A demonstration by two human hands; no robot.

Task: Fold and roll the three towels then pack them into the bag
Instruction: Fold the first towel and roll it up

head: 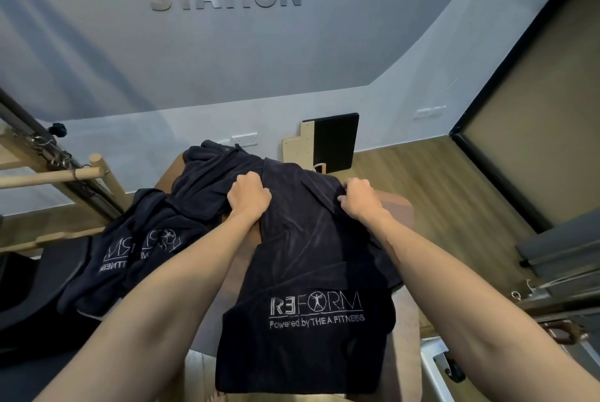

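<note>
Two hands are on one dark towel point(311, 259) spread lengthwise over a brown padded bench point(402, 353). Our left hand point(249, 194) is curled tight on the towel's far left corner, knuckles up, cloth bunched under the fingers. Our right hand point(358, 198) pinches the far right corner, fingers bent round the edge. The towel runs from the hands toward us, its near end hanging over the bench edge, with white stitching that reads REFORM, right way up from where we stand.

To the left, more dark towels point(146, 239) lie in a crumpled heap, partly on the bench and partly draped off its left side; the same logo shows on them twice, reversed. We cannot tell exactly how many towels make up the heap. It reaches behind the left hand and touches the held towel near its far edge.

Beyond the bench, a black board point(336, 142) leans on the grey wall point(227, 54), which carries raised letters spelling STATION. Wooden bars point(48, 176) stand at the left, over wood flooring point(438, 194).
</note>
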